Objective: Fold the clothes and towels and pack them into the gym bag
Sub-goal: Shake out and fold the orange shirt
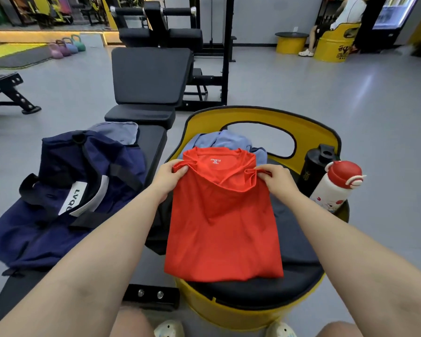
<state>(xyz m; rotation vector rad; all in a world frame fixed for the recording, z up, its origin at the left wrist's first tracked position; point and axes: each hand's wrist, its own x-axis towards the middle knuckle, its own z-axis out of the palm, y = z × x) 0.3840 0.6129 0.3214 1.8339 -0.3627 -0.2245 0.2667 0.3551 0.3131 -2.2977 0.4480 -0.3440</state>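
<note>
Red shirt (223, 215) x1, 2 hands, 2 bottles

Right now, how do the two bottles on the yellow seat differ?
The black bottle is dark all over with a black flip cap; the white bottle has a red lid and red cartoon prints. The black one stands upright nearer the backrest; the white one looks tilted and sits nearer the camera. Both stand at the right edge of the yellow seat.

red shirt (223, 222), navy gym bag (66, 190), yellow chair (260, 115)
</note>
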